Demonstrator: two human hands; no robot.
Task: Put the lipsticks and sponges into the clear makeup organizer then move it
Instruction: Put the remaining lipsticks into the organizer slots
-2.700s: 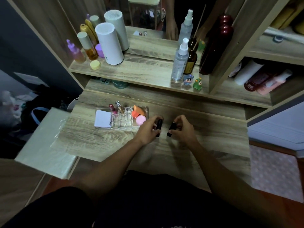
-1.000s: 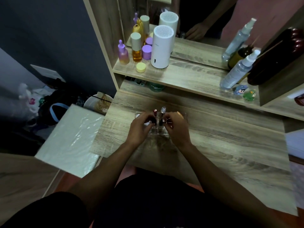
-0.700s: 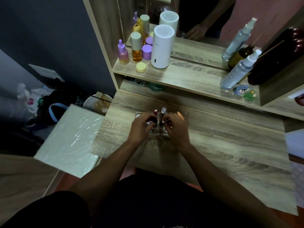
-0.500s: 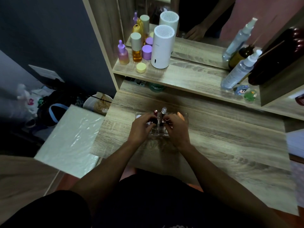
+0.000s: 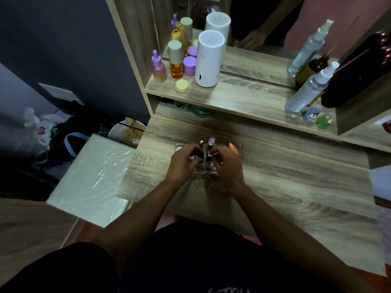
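The clear makeup organizer (image 5: pixel 208 168) stands on the wooden desk (image 5: pixel 285 187), and both of my hands are over it. A red-topped lipstick (image 5: pixel 200 143) and a silver-topped lipstick (image 5: pixel 211 141) stand upright in its back slots. An orange sponge (image 5: pixel 232 147) pokes out of its right compartment, and a white pad (image 5: pixel 178 148) shows at its left end. My left hand (image 5: pixel 182 164) pinches a black lipstick (image 5: pixel 200 155) over a middle slot. My right hand (image 5: pixel 228 166) pinches another black lipstick (image 5: pixel 208 158) beside it. My hands hide most of the organizer.
On the raised shelf (image 5: pixel 243 98) behind the desk stand a white cylinder (image 5: pixel 209 60), several small bottles (image 5: pixel 176 60), a spray bottle (image 5: pixel 309 89) and two figurines (image 5: pixel 317 118). A white board (image 5: pixel 93 178) juts out past the desk's left edge.
Since 2.7 s ago both hands have carried the black lipsticks from the desk to the right of the organizer to over its slots. Over the last second they have barely moved.
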